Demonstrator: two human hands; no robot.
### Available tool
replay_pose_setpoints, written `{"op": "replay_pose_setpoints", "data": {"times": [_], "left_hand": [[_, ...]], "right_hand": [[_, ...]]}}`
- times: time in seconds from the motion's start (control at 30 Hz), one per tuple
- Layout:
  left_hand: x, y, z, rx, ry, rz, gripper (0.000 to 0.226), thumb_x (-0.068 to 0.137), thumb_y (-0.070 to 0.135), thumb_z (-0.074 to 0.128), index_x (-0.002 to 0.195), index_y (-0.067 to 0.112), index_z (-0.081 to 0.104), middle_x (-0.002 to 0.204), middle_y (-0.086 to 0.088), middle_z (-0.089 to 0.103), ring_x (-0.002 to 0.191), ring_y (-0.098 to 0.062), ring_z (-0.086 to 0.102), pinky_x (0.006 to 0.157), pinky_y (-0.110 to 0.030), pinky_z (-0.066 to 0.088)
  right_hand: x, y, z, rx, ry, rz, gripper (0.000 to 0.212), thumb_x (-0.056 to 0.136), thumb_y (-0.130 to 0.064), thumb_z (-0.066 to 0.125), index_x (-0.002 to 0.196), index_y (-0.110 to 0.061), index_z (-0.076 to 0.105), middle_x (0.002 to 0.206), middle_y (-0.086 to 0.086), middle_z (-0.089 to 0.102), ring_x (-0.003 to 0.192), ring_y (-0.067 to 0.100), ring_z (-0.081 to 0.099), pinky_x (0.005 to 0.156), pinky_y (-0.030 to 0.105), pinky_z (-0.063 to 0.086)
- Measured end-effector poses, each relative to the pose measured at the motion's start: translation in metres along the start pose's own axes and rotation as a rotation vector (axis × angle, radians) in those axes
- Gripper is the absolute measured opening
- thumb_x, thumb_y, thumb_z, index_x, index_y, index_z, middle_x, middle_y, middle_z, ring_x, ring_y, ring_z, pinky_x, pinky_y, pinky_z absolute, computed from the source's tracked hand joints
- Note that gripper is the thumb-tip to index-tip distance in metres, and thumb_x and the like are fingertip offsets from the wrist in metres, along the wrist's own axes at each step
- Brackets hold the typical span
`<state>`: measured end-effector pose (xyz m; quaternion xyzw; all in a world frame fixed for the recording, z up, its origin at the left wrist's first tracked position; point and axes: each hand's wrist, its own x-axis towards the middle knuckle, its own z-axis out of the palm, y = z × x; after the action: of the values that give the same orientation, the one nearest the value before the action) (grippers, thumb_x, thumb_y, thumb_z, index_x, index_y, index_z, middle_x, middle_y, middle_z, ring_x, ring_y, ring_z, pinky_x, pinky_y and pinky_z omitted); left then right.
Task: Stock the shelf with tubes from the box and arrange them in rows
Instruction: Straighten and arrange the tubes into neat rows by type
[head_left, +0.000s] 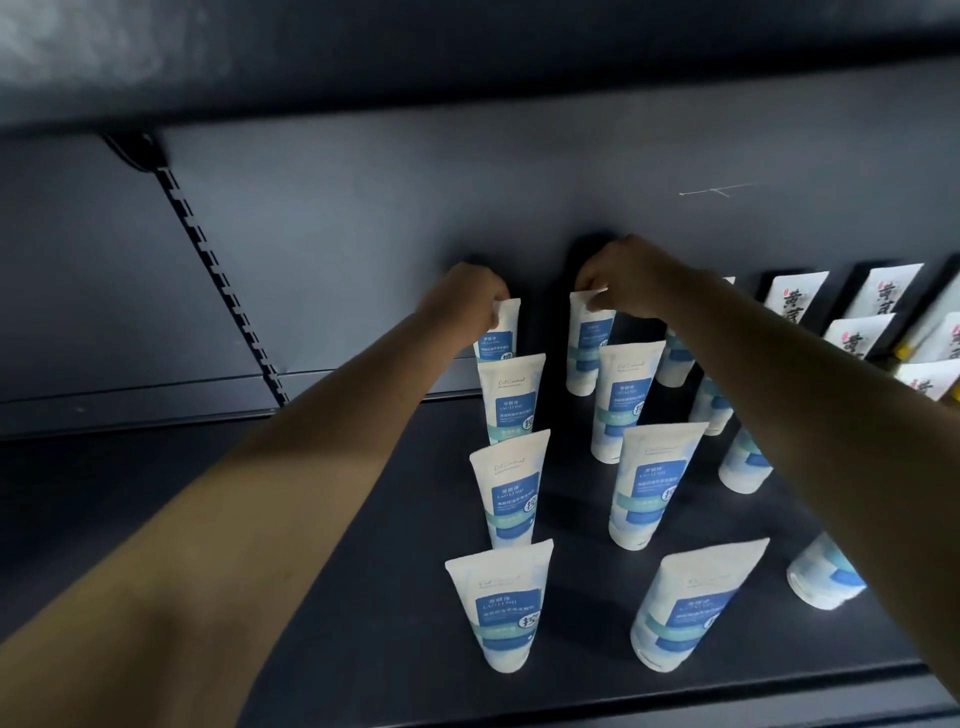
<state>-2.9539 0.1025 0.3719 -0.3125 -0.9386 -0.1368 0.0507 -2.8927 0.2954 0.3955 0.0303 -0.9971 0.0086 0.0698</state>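
White tubes with blue labels stand cap-down in rows on the dark shelf. My left hand pinches the top edge of the rearmost tube in the left row, near the back wall. My right hand pinches the top of the rearmost tube in the middle row. In front of them stand more tubes, among them the front left tube and the front middle tube. A third row at the right is partly hidden behind my right forearm.
White pouches with black lettering lean in rows at the far right of the shelf. A slotted upright runs down the back panel on the left. The upper shelf's underside hangs overhead. The shelf's front edge runs below the front tubes.
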Motion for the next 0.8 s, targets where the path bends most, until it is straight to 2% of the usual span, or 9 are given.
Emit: {"op": "replay_pose_setpoints", "data": {"times": [0.2, 0.3, 0.4, 0.53, 0.6, 0.67, 0.73, 0.8], "left_hand": [[0.003, -0.002, -0.003, -0.013, -0.063, 0.009, 0.031, 0.085, 0.007, 0.060, 0.115, 0.010, 0.065, 0.115, -0.013, 0.064, 0.103, -0.028, 0.060, 0.084, -0.031, 0.046], [-0.002, -0.005, -0.008, -0.106, -0.076, 0.000, 0.036, 0.086, 0.009, 0.062, 0.122, 0.007, 0.061, 0.122, -0.012, 0.062, 0.109, -0.026, 0.058, 0.085, -0.027, 0.041], [-0.018, -0.009, -0.015, -0.242, 0.017, -0.040, 0.043, 0.088, 0.011, 0.062, 0.130, 0.005, 0.054, 0.129, -0.013, 0.058, 0.115, -0.025, 0.056, 0.089, -0.024, 0.039], [-0.051, -0.007, -0.024, -0.348, 0.194, -0.005, 0.032, 0.088, 0.017, 0.063, 0.120, 0.009, 0.063, 0.121, -0.007, 0.063, 0.107, -0.017, 0.060, 0.087, -0.017, 0.038], [-0.070, 0.000, -0.029, -0.439, 0.134, 0.004, 0.030, 0.089, 0.023, 0.063, 0.117, 0.012, 0.065, 0.115, -0.002, 0.065, 0.101, -0.011, 0.061, 0.083, -0.016, 0.041], [-0.085, 0.009, -0.031, -0.473, -0.020, 0.027, 0.032, 0.088, 0.027, 0.065, 0.117, 0.014, 0.065, 0.110, 0.002, 0.066, 0.099, -0.007, 0.060, 0.077, -0.011, 0.042], [-0.094, 0.014, -0.027, -0.371, -0.121, 0.083, 0.032, 0.087, 0.027, 0.067, 0.115, 0.011, 0.065, 0.110, 0.000, 0.066, 0.095, -0.008, 0.060, 0.072, -0.007, 0.040], [-0.097, 0.016, -0.021, -0.274, -0.137, 0.101, 0.030, 0.086, 0.022, 0.067, 0.114, 0.010, 0.065, 0.107, -0.005, 0.066, 0.085, -0.010, 0.055, 0.065, -0.012, 0.039]], "right_hand": [[0.001, 0.000, -0.001, 0.088, -0.013, -0.016, 0.033, 0.083, -0.009, 0.066, 0.116, -0.006, 0.065, 0.117, 0.012, 0.065, 0.105, 0.028, 0.059, 0.089, 0.029, 0.041], [-0.007, 0.000, -0.008, 0.111, -0.024, 0.015, 0.038, 0.081, -0.009, 0.069, 0.119, -0.008, 0.063, 0.115, 0.010, 0.067, 0.103, 0.026, 0.061, 0.091, 0.029, 0.044], [-0.021, 0.001, -0.022, 0.132, 0.001, 0.050, 0.039, 0.081, -0.012, 0.070, 0.119, -0.009, 0.062, 0.116, 0.009, 0.067, 0.106, 0.025, 0.061, 0.095, 0.031, 0.045], [-0.055, -0.001, -0.042, 0.253, -0.017, 0.054, 0.026, 0.084, -0.021, 0.068, 0.109, -0.015, 0.067, 0.108, 0.001, 0.069, 0.102, 0.017, 0.062, 0.096, 0.027, 0.044], [-0.072, -0.002, -0.044, 0.322, -0.106, 0.062, 0.023, 0.084, -0.026, 0.068, 0.107, -0.020, 0.068, 0.107, -0.003, 0.069, 0.101, 0.013, 0.062, 0.097, 0.027, 0.044], [-0.083, -0.003, -0.038, 0.364, -0.204, 0.073, 0.028, 0.083, -0.027, 0.070, 0.110, -0.023, 0.065, 0.112, -0.004, 0.067, 0.103, 0.012, 0.061, 0.098, 0.028, 0.045], [-0.089, -0.007, -0.027, 0.319, -0.258, 0.075, 0.039, 0.082, -0.025, 0.071, 0.120, -0.020, 0.061, 0.122, -0.003, 0.063, 0.111, 0.013, 0.058, 0.100, 0.029, 0.043], [-0.091, -0.010, -0.016, 0.227, -0.223, 0.085, 0.046, 0.083, -0.024, 0.069, 0.128, -0.018, 0.057, 0.130, 0.001, 0.058, 0.118, 0.017, 0.054, 0.101, 0.029, 0.040]]}}
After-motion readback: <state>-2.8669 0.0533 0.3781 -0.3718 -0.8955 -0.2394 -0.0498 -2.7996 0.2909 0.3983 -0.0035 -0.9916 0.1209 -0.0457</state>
